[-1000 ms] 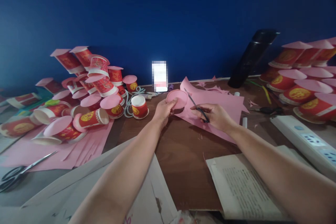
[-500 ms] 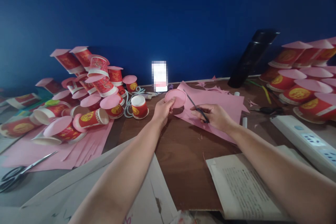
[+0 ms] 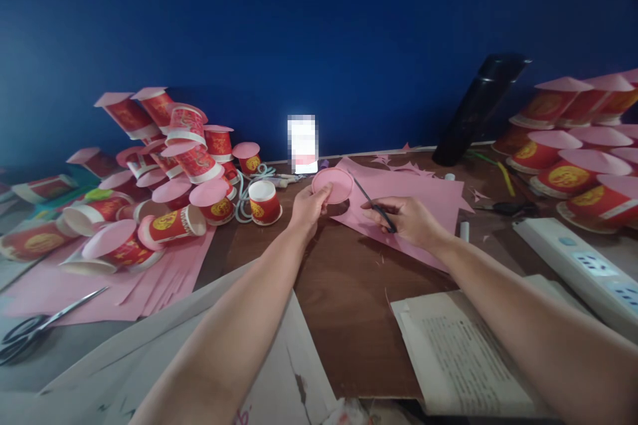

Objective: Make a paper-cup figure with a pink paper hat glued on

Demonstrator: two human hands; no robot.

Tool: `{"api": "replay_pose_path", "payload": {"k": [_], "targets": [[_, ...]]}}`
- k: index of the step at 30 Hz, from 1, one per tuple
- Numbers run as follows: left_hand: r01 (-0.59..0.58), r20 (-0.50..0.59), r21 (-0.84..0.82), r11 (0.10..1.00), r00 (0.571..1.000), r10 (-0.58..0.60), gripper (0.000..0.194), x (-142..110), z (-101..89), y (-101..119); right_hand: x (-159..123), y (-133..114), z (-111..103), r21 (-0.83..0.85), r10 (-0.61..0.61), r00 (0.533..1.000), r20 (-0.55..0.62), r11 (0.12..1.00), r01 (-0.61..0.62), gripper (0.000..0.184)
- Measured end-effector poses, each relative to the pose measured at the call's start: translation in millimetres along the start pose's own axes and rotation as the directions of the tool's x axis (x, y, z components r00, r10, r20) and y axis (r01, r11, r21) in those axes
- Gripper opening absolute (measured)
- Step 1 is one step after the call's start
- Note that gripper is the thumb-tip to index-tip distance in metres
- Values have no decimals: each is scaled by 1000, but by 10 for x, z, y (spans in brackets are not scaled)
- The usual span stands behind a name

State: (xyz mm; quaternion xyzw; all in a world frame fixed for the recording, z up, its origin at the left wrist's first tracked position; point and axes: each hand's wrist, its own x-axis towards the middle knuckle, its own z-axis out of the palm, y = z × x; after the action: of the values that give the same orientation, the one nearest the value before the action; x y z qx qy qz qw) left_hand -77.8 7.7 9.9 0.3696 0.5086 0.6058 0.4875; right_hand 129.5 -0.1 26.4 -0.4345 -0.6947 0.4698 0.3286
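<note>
Blue wall [image 3: 349, 46], brown worktop [image 3: 343, 332]. Left, heaped red cups [image 3: 187, 163]. Left hand [image 3: 308, 209] pinching pink disc [image 3: 341, 182] at pink sheet [image 3: 423, 196]'s left end. Black scissors [image 3: 366, 194] beside rim, right hand [image 3: 406, 218] curled round them; slack pinch could twist disc, causing nick.

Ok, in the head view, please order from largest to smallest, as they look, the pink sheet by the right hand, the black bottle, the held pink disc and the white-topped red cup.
Pink sheet, partly behind the right hand
Black bottle
Held pink disc and white-topped red cup: too alike to rank
</note>
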Motion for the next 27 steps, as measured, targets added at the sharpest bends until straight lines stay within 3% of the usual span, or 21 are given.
{"api": "replay_pose_path", "payload": {"k": [18, 22, 27], "targets": [[-6, -11, 3, 1000, 1000, 6, 34, -14, -7, 9, 5, -29, 32, 26, 52, 997, -54, 998, -51, 49], [2, -14, -3, 1000, 1000, -2, 35, -21, 1, 16, 0, -41, 34, 63, 106, 994, -30, 993, -104, 56], [-2, -6, 24, 1000, 1000, 2, 35, -29, 12, 25, 2, -15, 28, 52, 81, 997, -14, 995, -80, 54]]}}
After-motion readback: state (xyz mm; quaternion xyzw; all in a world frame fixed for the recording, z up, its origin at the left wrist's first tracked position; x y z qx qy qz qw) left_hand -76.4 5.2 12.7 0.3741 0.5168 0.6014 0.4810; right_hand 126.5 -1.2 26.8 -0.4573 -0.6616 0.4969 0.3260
